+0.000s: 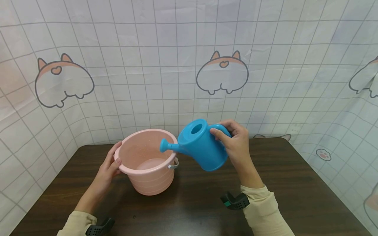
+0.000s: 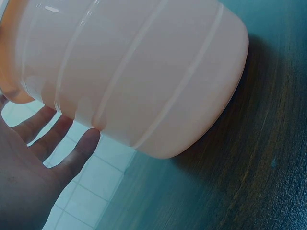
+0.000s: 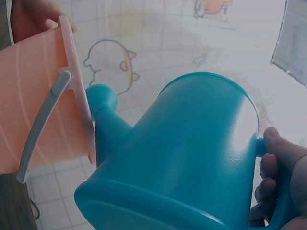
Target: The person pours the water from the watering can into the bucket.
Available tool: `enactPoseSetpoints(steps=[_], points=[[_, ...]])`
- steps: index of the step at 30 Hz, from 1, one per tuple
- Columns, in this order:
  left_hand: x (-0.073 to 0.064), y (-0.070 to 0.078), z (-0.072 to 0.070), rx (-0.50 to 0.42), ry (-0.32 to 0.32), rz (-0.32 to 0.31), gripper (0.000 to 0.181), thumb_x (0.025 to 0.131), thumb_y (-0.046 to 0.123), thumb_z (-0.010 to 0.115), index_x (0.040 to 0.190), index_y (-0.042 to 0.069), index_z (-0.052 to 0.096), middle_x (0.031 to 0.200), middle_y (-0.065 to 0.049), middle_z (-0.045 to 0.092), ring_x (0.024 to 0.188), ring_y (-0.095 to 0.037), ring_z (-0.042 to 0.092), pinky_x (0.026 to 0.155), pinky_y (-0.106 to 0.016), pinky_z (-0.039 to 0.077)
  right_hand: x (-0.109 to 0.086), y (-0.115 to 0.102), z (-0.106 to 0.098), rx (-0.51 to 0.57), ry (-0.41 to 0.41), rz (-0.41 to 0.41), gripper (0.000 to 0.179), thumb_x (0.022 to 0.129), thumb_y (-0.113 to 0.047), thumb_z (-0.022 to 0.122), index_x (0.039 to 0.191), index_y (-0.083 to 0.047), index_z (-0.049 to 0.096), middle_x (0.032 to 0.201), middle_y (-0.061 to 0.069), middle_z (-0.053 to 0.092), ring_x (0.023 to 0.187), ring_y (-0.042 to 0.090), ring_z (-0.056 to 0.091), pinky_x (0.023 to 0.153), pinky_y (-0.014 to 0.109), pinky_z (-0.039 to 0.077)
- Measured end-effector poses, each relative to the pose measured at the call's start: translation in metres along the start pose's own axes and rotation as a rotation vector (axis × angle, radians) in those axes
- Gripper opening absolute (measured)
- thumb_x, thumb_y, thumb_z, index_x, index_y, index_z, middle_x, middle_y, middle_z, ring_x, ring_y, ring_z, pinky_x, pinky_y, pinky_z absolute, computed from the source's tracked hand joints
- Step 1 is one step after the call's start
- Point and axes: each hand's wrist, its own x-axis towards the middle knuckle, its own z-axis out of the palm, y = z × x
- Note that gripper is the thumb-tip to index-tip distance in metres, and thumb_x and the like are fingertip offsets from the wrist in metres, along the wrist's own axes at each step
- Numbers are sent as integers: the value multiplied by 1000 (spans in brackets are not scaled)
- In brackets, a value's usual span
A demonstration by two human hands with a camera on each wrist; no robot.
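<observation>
A pink bucket [image 1: 150, 182] stands on the dark table, with droplets on its inner wall. My left hand [image 1: 107, 168] holds it at the left of the rim, thumb on the rim; in the left wrist view several fingers [image 2: 86, 148] lie against its outer side. My right hand [image 1: 236, 139] grips the handle of a blue watering can [image 1: 206, 149], fingers curled round it. The can is raised off the table and tilted left, its spout [image 1: 166, 145] over the bucket's right rim. In the right wrist view the can's body [image 3: 192, 153] faces the camera.
A grey bail handle [image 1: 173, 164] hangs at the bucket's right side. Behind the dark wooden table [image 1: 280, 183] hangs a white grid-patterned sheet [image 1: 147, 82] with cartoon animals. Black wrist devices [image 1: 236, 200] sit at both sleeves.
</observation>
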Motion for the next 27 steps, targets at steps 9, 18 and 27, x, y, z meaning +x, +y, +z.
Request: enactPoseSetpoints(steps=[9, 18, 27], points=[[0, 0, 1, -12, -6, 53, 51, 99, 14, 32, 147, 20, 15, 132, -11, 37, 104, -6, 54, 78, -21, 50, 1, 5, 0, 4, 2, -7, 16, 83, -5, 64, 93, 6, 59, 73, -6, 58, 67, 11, 55, 72, 26, 50], [0, 1, 1, 13, 9, 41, 51, 99, 14, 32, 147, 21, 15, 132, -10, 38, 104, -5, 54, 78, -20, 50, 4, 27, -3, 5, 4, -22, 17, 83, -13, 66, 94, -1, 61, 75, -1, 60, 69, 14, 57, 74, 28, 51], [0, 1, 1, 34, 19, 31, 51, 99, 15, 32, 147, 22, 15, 129, -10, 41, 101, -5, 55, 77, -20, 50, 3, 19, -2, 7, 1, -14, 15, 83, -9, 66, 94, 1, 61, 73, -4, 59, 68, 12, 57, 74, 27, 51]])
